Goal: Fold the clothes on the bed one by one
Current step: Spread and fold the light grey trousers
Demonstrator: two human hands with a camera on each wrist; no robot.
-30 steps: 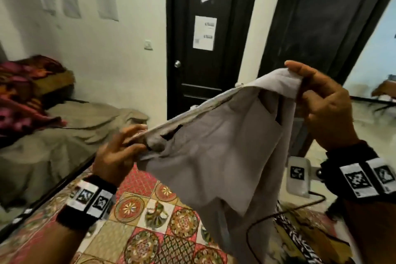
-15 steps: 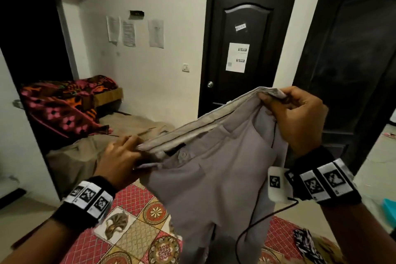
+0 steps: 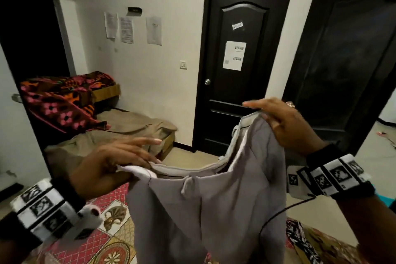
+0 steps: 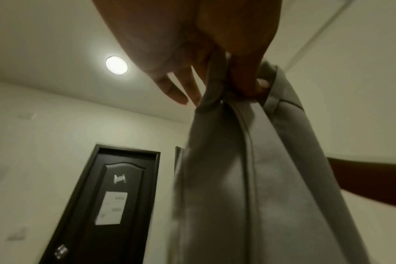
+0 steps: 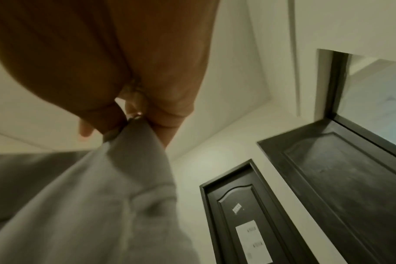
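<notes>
Grey trousers [image 3: 214, 210] hang in the air in front of me, held up by the waistband. My left hand [image 3: 120, 161] pinches the waistband's left end, lower down, with the other fingers stretched out. My right hand [image 3: 282, 122] pinches the right end higher up, so the waistband slopes and sags open between them. In the left wrist view the thumb and fingers of the left hand [image 4: 233, 85] pinch the grey fabric [image 4: 260, 178]. The right wrist view has the right hand [image 5: 133, 117] gripping a bunched grey edge [image 5: 115, 196]. The legs drop out of view below.
The bed with a red patterned cover [image 3: 90, 242] lies under the trousers. A black-and-white garment [image 3: 300, 240] lies at its right. A low mattress with beige sheet [image 3: 120, 135] and a floral blanket [image 3: 62, 100] is at the left. Dark doors [image 3: 240, 60] stand ahead.
The waistband has gone from taut to slack and sagging open. My left hand has dropped lower and its fingers have stretched out; my right hand stays raised. The view has tilted up.
</notes>
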